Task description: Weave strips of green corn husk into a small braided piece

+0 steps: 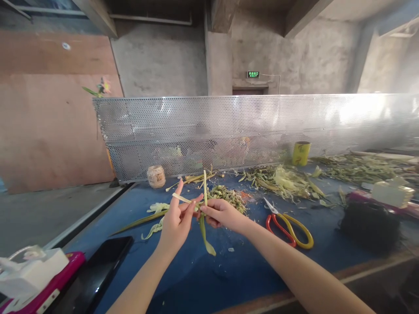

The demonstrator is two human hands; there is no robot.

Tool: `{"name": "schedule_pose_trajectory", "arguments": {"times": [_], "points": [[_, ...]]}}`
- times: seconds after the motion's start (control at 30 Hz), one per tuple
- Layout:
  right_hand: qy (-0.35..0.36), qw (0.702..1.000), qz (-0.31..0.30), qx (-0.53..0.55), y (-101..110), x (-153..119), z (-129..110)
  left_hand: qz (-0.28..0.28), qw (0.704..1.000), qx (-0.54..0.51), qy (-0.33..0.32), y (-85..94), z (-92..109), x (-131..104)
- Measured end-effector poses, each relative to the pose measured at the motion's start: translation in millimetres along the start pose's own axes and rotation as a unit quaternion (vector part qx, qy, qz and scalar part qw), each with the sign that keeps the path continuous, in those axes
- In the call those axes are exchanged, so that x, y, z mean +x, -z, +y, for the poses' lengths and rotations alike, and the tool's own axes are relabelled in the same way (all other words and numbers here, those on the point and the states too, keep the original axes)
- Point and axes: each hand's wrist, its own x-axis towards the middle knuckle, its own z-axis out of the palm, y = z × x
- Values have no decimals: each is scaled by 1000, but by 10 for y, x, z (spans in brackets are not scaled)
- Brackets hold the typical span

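Above the blue tabletop my two hands meet around pale green plant-leaf strips. My left hand (176,224) pinches them between thumb and fingers, with the index finger stretched upward. One light strip (180,198) crosses behind its fingers to the left. My right hand (225,214) is closed on the strips at the meeting point. Another light strip (205,185) stands upright there, and a broader green leaf end (207,242) hangs down between the hands. The fingers hide where the strips join. Behind my right hand lies a heap of chopped leaf bits (225,194).
Scissors (288,222) with red and yellow handles lie to the right. Left are a black phone (108,257) and a white object (29,270) on a magenta base. A twine roll (156,176), leaf piles (284,181) and a yellow container (301,153) stand before a perforated metal screen (196,126).
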Motion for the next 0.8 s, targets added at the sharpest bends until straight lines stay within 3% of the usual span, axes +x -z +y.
{"name": "schedule_pose_trajectory", "arguments": {"times": [0.23, 0.43, 0.63, 0.8], "points": [[-7, 998, 17, -66, -15, 30, 44, 18, 998, -55, 36, 49, -30, 60], [14, 999, 35, -20, 49, 27, 51, -17, 989, -118, 93, 15, -19, 72], [23, 996, 84, -16, 57, 45, 69, -35, 986, -92, 133, 19, 14, 64], [19, 995, 95, -29, 14, 38, 72, -84, 987, -58, 126, 18, -69, 53]]}}
